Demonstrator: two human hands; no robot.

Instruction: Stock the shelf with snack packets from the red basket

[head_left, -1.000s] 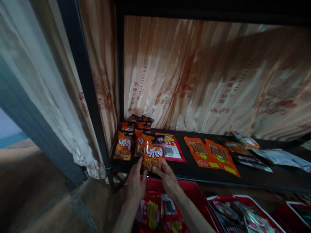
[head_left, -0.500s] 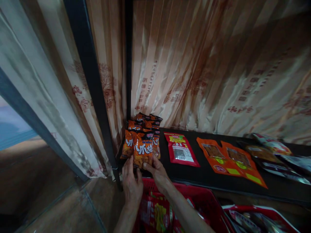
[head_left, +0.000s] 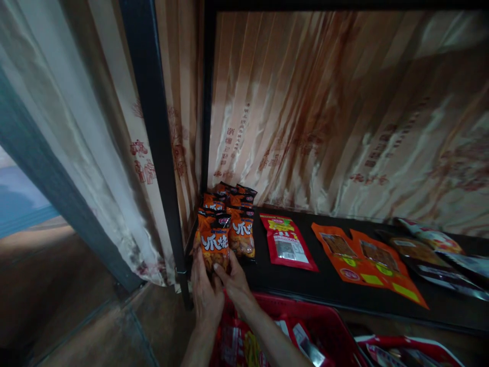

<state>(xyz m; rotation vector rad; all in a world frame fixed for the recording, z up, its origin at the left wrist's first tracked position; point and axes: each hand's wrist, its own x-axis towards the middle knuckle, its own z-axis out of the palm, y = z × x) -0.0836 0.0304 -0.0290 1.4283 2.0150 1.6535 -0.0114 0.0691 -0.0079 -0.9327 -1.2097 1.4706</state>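
Between my two hands is an orange and black snack bag (head_left: 214,237), upright at the front left of the black shelf (head_left: 290,283). My left hand (head_left: 206,288) is closed on its lower left side. With the thumb on the front, my right hand (head_left: 233,280) grips the lower right side. Right beside it stands a matching snack bag (head_left: 242,234), and several more of the same kind are lined up behind, partly hidden. A red snack packet (head_left: 288,244) lies flat to the right of them.
Below the shelf edge sits a red basket (head_left: 324,313) holding red packets, with a second basket (head_left: 431,344) to its right. Orange packets (head_left: 367,255) and other bags lie farther right. A dark post (head_left: 160,127) rises at the left; a curtain (head_left: 298,117) hangs behind.
My hands have moved the snack bag to the left, so the bag on the right now shows more fully. The camera view has shifted slightly.
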